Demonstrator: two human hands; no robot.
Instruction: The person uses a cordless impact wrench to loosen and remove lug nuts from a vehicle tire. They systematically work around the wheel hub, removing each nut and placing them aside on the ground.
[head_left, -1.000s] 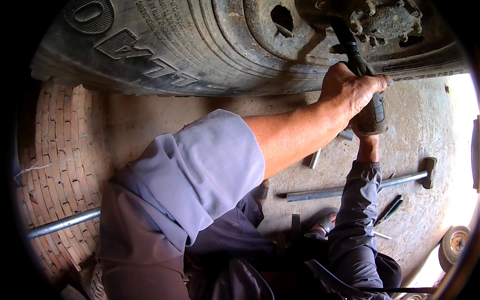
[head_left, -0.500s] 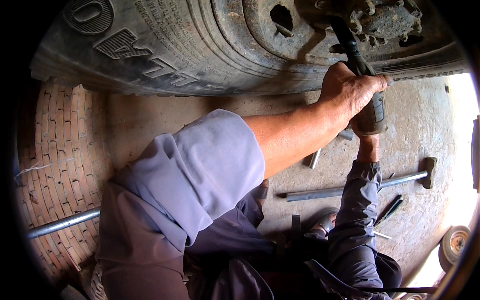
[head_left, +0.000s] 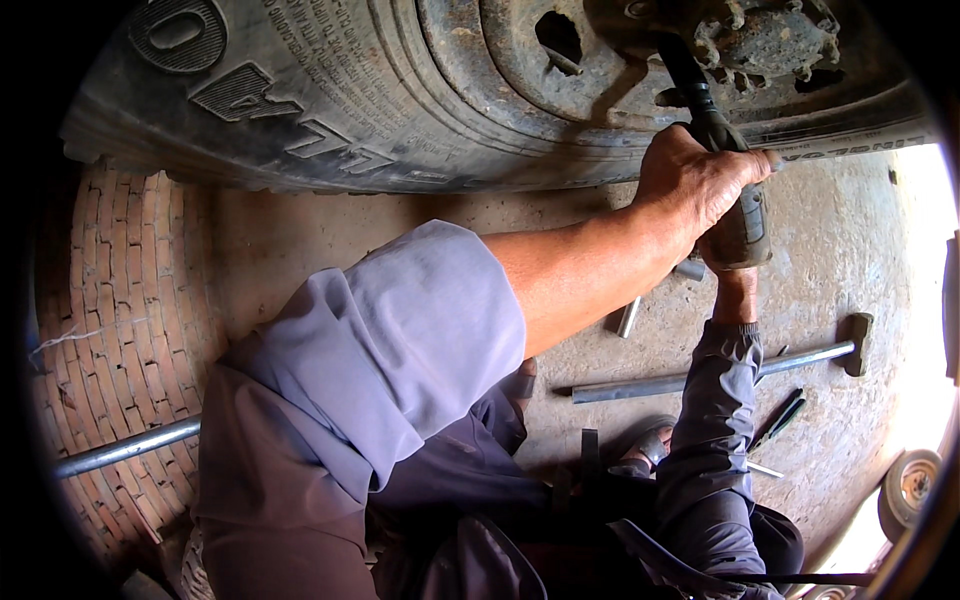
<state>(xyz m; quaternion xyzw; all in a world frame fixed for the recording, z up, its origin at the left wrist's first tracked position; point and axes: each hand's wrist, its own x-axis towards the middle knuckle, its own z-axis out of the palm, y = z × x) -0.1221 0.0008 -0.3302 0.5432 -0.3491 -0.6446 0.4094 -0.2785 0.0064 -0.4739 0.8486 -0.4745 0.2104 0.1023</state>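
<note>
Since the earlier frame, the impact wrench [head_left: 712, 128] has edged slightly left. The left hand [head_left: 690, 182], nearer the truck wheel [head_left: 450, 112], curls around it, its long axis crossing the wheel's lower edge beside the hub [head_left: 775, 45]; the right hand's [head_left: 712, 254] fingers are hidden, grip unclear

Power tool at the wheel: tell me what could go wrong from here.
The black power tool reaches toward the hub area; if it kicks or slips, the left hand wrapped around it could be knocked against the rusty metal wheel. The long-handled hammer on the floor might be a trip hazard, since it lies close to the sandalled foot.
</note>
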